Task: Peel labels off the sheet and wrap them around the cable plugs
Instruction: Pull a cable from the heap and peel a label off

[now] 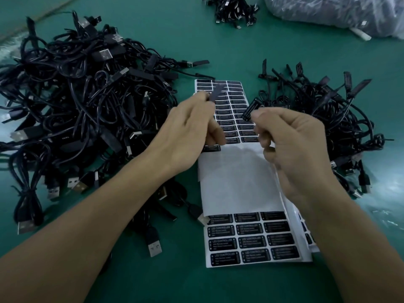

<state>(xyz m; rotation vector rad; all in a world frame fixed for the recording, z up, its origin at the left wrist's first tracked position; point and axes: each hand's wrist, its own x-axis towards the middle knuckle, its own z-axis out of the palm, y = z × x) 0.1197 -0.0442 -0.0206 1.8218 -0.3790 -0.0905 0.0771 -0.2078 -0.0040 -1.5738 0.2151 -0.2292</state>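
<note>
Head view looks down on a green table [175, 40]. On its left side lies a large pile of black cables [76, 106] with USB plugs, and on the right side a smaller pile [328, 110] of the same kind of cables. A clear plastic bag [338, 14] sits at the far right corner, and a little bundle of cables [234, 9] is just beside it at the far edge.

Between the two piles lie the label sheets. The upper sheet [236, 171] has black labels only on its far part, and its near part is bare white backing. It partly covers a lower sheet [251, 239] full of labels printed "LED CONTROLLER".

Both hands are raised above the upper sheet, near each other but apart. The left hand [188, 132] pinches one peeled black label [216, 92] between thumb and fingertips, and the label stands up from the fingers. The right hand [295, 149], with fingers curled, holds a black ribbed cable plug [250, 109] that points toward the label.
</note>
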